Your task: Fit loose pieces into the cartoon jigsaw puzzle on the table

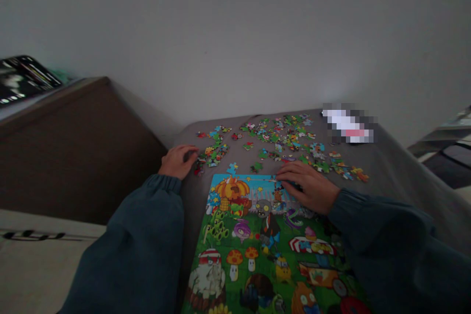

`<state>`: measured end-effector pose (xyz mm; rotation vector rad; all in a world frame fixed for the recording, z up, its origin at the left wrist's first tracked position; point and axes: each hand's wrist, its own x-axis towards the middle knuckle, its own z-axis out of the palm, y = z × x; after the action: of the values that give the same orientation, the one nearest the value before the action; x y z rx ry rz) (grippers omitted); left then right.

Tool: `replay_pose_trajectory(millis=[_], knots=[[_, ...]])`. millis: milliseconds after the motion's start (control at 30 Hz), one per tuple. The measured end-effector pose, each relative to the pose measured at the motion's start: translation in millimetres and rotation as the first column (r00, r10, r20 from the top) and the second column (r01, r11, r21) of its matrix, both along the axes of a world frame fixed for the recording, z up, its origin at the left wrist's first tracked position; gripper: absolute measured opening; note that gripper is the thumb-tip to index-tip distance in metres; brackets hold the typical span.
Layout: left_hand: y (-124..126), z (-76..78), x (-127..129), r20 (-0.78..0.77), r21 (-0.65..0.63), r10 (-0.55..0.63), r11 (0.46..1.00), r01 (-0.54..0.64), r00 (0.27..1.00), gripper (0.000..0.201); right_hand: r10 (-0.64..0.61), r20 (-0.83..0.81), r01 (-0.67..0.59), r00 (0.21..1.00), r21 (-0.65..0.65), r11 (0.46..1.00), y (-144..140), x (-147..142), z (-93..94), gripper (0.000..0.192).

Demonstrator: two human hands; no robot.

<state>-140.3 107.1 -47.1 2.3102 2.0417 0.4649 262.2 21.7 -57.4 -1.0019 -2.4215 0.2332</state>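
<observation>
Left hand (179,160) curled beside loose puzzle pieces (279,140), right hand (307,186) flat, fingers spread, on puzzle picture (257,240)

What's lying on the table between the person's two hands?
In the head view, between the left hand and right hand: a few loose puzzle pieces and the assembled puzzle's top edge.

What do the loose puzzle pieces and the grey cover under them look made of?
Loose puzzle pieces: likely printed cardboard, flat and thin, with bright matte colour. Grey cover: probably fabric, dull, draping softly over the edge.
</observation>
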Motion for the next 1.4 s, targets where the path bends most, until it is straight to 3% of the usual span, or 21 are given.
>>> replay_pose_trajectory(millis=[200,433,567,800,1133,1400], knots=[[-2.0,-9.8,21.4,0.020,0.023,-0.103,0.994,0.102,0.995,0.041,-0.006,0.007,0.006,1.000,-0.014,1.000,-0.6,-0.9,0.4,0.026],[19.5,0.2,47.1,0.047,0.097,-0.080,0.992,0.075,0.996,0.039,-0.007,0.001,0.007,1.000,-0.009,1.000,0.3,-2.5,-1.1,0.026],[33.9,-2.5,60.0,0.031,0.099,-0.063,0.993,0.059,0.998,0.039,-0.004,-0.001,0.004,1.000,-0.021,1.000,0.0,-3.0,-1.6,0.026],[35.5,-7.9,56.5,0.015,0.075,-0.092,0.993,0.090,0.996,0.034,-0.015,0.000,0.015,1.000,-0.031,0.999,-0.8,-2.5,-2.6,0.027],[36.8,-7.9,64.6,-0.040,0.037,-0.203,0.978,0.204,0.978,0.047,-0.020,0.007,0.020,1.000,-0.028,0.999,-1.2,-3.8,-1.5,0.026],[35.6,-6.0,63.0,-0.049,0.077,-0.226,0.970,0.230,0.973,0.029,-0.015,0.019,0.016,1.000,-0.037,0.999,-0.8,-3.1,-1.6,0.027]])
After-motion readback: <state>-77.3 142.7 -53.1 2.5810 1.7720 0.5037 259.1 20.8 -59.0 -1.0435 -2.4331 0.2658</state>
